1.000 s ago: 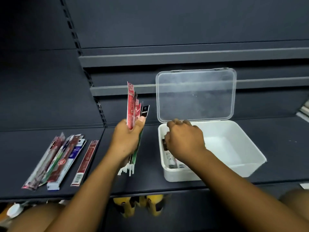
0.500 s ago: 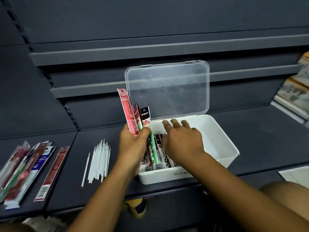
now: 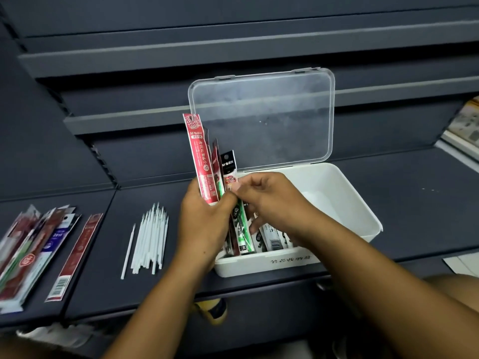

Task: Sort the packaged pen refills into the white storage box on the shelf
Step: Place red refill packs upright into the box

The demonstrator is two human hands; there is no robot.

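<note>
A white storage box [image 3: 344, 193] stands on the dark shelf with its clear lid [image 3: 261, 117] propped open behind it. Several refill packs [image 3: 272, 240] lie in its left end. My left hand [image 3: 204, 224] holds a fan of refill packs [image 3: 201, 161] upright over the box's left edge: red ones and a black-topped one. My right hand [image 3: 269, 200] pinches the black-topped pack [image 3: 229, 172] at the right of that fan. More packaged refills [image 3: 33, 252] lie in a pile at the far left of the shelf.
A bundle of loose white refill sticks [image 3: 150, 239] lies on the shelf between the pile and the box, with one stick apart on its left. A single red pack [image 3: 75, 257] lies beside the pile. Stacked printed goods [image 3: 464, 128] sit at the right edge. Shelf rails run behind.
My right hand has lifted from the packs in the box and now pinches a pack in the fan. The view has shifted, so the box sits more central and the white sticks show.
</note>
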